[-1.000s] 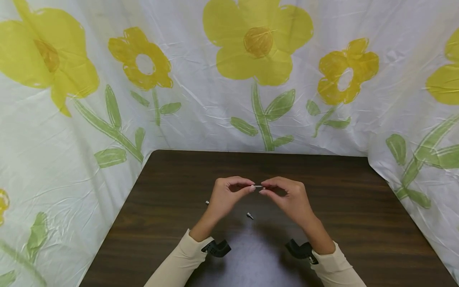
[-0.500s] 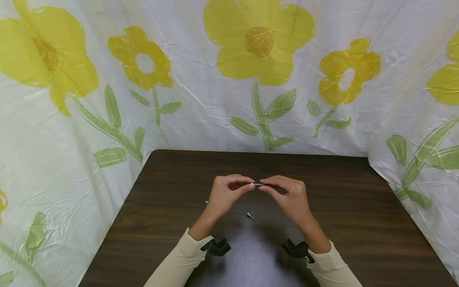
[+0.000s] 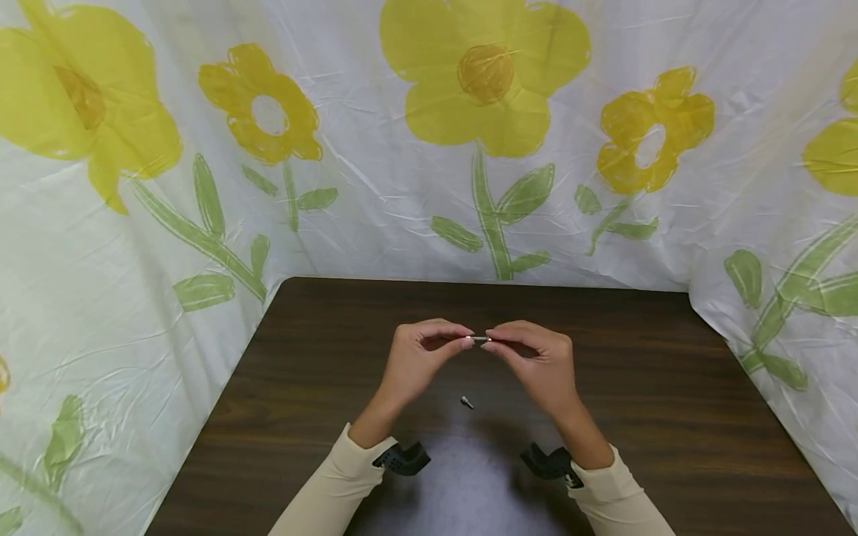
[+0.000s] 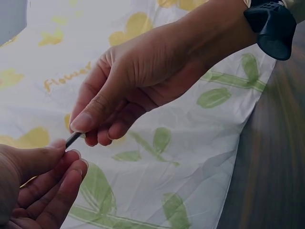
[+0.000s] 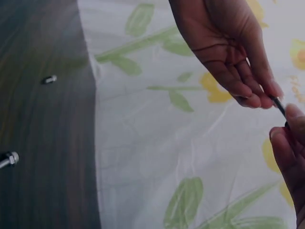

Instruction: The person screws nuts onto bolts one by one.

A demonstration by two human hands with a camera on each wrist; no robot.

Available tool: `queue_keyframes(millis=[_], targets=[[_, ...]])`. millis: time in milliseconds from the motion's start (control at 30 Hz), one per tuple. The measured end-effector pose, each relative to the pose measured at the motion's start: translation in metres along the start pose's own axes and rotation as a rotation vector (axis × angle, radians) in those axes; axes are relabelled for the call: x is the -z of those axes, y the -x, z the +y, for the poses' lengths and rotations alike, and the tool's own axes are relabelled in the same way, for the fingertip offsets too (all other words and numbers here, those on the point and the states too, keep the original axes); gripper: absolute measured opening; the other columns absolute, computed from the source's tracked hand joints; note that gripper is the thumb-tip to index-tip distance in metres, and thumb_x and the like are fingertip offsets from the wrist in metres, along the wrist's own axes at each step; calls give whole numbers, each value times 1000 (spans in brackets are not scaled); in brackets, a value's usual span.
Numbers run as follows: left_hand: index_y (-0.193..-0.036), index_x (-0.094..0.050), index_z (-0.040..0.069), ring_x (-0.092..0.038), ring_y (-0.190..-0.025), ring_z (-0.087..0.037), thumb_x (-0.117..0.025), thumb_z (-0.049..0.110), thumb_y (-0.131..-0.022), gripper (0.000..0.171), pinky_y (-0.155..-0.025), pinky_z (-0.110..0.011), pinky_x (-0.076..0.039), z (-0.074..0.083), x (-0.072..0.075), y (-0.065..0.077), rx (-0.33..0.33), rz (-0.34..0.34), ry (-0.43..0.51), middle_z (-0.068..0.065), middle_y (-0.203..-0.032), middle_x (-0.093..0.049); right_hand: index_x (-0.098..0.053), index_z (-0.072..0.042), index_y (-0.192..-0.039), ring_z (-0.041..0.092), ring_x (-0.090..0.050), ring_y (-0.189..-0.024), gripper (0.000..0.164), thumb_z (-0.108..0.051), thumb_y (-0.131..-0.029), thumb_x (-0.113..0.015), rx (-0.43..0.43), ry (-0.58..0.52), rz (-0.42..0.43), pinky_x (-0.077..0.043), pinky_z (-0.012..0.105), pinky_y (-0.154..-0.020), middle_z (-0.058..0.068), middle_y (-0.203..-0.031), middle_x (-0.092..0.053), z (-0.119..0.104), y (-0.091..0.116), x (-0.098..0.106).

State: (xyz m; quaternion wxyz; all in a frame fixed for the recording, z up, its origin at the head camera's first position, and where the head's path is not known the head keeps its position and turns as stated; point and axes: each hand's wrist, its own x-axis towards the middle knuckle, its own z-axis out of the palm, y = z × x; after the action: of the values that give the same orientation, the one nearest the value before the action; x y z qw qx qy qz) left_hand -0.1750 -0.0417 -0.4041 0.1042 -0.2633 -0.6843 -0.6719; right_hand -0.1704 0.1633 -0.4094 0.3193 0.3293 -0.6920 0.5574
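Note:
Both hands meet in the air over the table, holding one thin metal bolt (image 3: 479, 339) by its two ends. My left hand (image 3: 417, 361) pinches the left end between thumb and fingers. The other end is pinched by my right hand (image 3: 548, 365), whose fingertips cover most of that tip. In the left wrist view a short dark length of the bolt (image 4: 72, 140) shows between the thumbs. A shorter bolt (image 3: 466, 402) with a thick end lies on the table below the hands. In the right wrist view a second loose bolt (image 5: 49, 79) lies farther off.
The dark wood-grain table (image 3: 322, 335) extends around and beneath the hands. A white cloth (image 3: 375, 223) printed with yellow flowers hangs along its back and sides. Each wrist carries a black camera mount (image 3: 405, 458) over a cream sleeve.
Both hands have risen slightly in the head view, still gripping the bolt. My right hand shifted a little as the visible length of bolt varied. A small piece beside the left wrist is now hidden.

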Motion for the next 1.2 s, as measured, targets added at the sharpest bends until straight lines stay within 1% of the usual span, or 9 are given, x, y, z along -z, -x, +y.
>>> queue_keyframes(millis=[167,300,500,667,767,867,1000,1100,1200], targets=[[-96,-80,3,-72,-79,-19,-82,7,-86,11,-72,-35,-61,3,0,1,-8,11,-6,-7,-91,-76,-79,3,-95,19,-74,-80,37,24,-65,-82,50,-25,-22,-59,21,-70,14,-91,-76,-1,-1,1],[-96,-79,-1,-72,-79,-19,-82,5,-85,13,-72,-37,-61,5,-1,1,-16,21,-16,-8,-91,-76,-79,2,-97,20,-74,-81,39,24,-65,-82,74,-8,-37,-59,21,-72,14,-92,-76,-3,-1,2],[-95,-79,0,-72,-80,-18,-81,0,-84,11,-72,-41,-61,8,-1,2,-34,17,-20,-10,-91,-76,-79,-1,-97,19,-73,-80,38,22,-66,-82,65,53,-44,-58,19,-73,10,-91,-76,-6,-1,3],[-94,-78,-3,-71,-80,-18,-80,-4,-83,11,-71,-41,-61,10,-1,2,-63,9,-16,-11,-90,-76,-78,-2,-96,15,-70,-75,35,19,-68,-82,43,68,-53,-56,18,-70,7,-89,-75,-6,0,2],[-94,-78,-3,-71,-80,-18,-80,-2,-84,10,-71,-40,-61,10,-2,2,-84,2,-12,-10,-89,-76,-77,-6,-93,13,-67,-69,31,17,-72,-81,26,69,-60,-54,17,-65,5,-83,-73,-6,1,2],[-94,-78,-2,-72,-80,-18,-80,-1,-84,10,-71,-36,-61,10,-2,3,-107,-7,-10,-9,-89,-76,-74,-11,-86,12,-63,-62,28,16,-79,-76,-11,55,-70,-52,19,-59,1,-75,-69,-7,2,1],[-94,-78,-1,-72,-81,-19,-80,-1,-84,11,-72,-33,-61,10,-4,4,-120,-20,-5,-8,-89,-76,-67,-16,-73,10,-56,-54,33,13,-89,-67,-73,51,-80,-46,20,-50,-2,-64,-62,-9,3,-1],[-95,-79,0,-72,-82,-20,-80,-1,-84,11,-72,-37,-61,10,-5,5,-121,-26,4,-7,-90,-76,-65,-16,-68,11,-55,-51,37,11,-94,-61,-99,53,-87,-45,21,-49,-1,-60,-61,-10,3,-1],[-95,-79,2,-72,-82,-20,-81,-1,-84,11,-72,-39,-61,10,-5,6,-124,-23,10,-7,-90,-76,-66,-13,-71,15,-58,-54,37,9,-99,-54,-116,45,-108,-49,23,-51,1,-61,-62,-12,3,0]])
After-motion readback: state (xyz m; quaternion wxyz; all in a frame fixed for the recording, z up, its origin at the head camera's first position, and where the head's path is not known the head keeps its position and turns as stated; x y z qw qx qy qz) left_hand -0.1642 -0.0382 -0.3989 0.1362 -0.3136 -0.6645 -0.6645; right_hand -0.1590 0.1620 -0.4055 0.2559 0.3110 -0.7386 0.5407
